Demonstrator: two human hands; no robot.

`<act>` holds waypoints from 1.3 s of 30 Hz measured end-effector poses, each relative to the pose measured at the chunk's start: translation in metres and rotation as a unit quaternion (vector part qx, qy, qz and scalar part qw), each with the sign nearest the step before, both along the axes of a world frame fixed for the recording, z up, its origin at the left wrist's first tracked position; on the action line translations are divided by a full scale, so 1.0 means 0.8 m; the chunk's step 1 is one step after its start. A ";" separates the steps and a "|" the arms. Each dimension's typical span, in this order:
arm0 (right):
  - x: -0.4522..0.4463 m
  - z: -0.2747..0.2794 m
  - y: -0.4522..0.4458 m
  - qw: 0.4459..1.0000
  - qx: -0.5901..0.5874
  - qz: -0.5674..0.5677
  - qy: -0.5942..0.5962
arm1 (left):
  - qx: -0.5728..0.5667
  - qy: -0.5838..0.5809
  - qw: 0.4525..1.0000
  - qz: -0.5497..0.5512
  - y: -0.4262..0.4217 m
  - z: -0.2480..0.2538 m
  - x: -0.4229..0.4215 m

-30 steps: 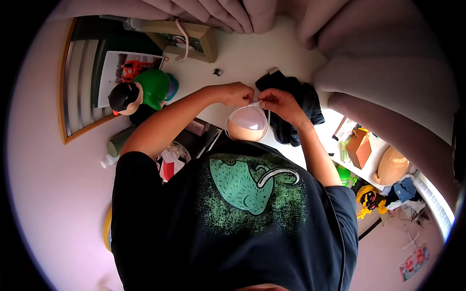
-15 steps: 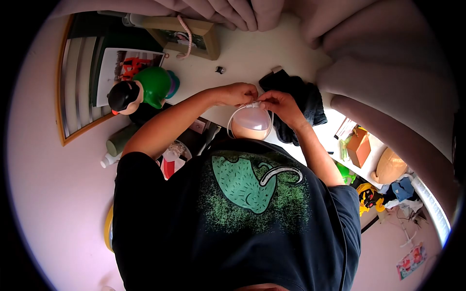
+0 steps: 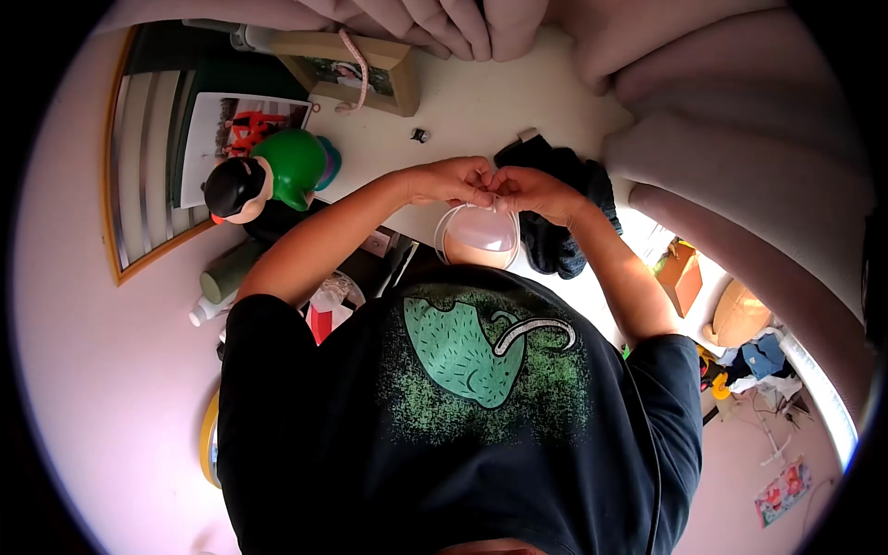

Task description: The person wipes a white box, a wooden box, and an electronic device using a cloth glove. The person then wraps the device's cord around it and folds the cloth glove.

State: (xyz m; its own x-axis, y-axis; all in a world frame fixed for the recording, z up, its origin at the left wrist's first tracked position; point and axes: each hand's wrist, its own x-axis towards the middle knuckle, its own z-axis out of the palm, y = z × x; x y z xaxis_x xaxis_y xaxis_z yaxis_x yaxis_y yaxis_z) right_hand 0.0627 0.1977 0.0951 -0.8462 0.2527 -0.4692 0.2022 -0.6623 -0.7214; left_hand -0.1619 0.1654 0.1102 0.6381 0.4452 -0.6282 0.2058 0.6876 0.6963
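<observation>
A white cable (image 3: 438, 231), looped round, hangs from my two hands. My left hand (image 3: 451, 179) pinches the cable at the top of the loop. Close against it, fingertips nearly touching, my right hand (image 3: 538, 192) is also closed on the cable. Fingers partly hide the bundled part between them. Below the hands, within the loop's outline, is a rounded pale pink object (image 3: 481, 236); what it is cannot be made out. Dark cloth (image 3: 564, 250) lies beside my right hand.
A white table (image 3: 462, 102) bears a small dark item (image 3: 420, 135) and a picture frame (image 3: 400, 83). At the left is a green figurine (image 3: 291, 166) with a black-haired head. Curtains (image 3: 721, 120) hang at the upper right, above a brown box (image 3: 681, 279).
My right hand has moved inward against my left, and its elbow has swung outward. More of the cable's bundled part is now covered by fingers.
</observation>
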 end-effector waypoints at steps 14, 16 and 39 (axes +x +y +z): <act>0.002 0.006 -0.006 0.996 -0.055 -0.066 -0.026 | -0.002 0.005 1.000 -0.016 0.002 -0.005 0.000; 0.002 0.006 -0.006 0.997 -0.030 -0.070 -0.028 | -0.004 0.021 0.999 -0.025 0.003 0.000 0.000; 0.018 0.024 -0.072 0.935 0.242 -0.245 -0.086 | 0.061 0.004 0.994 0.095 -0.028 -0.007 -0.007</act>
State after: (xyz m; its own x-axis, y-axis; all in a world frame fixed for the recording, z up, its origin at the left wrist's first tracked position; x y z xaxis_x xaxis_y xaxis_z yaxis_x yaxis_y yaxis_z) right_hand 0.0774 0.1398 0.1144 -0.4952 0.8085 -0.3180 0.1012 -0.3099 -0.9454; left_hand -0.1672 0.1433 0.1047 0.5300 0.6301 -0.5675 0.0862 0.6257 0.7753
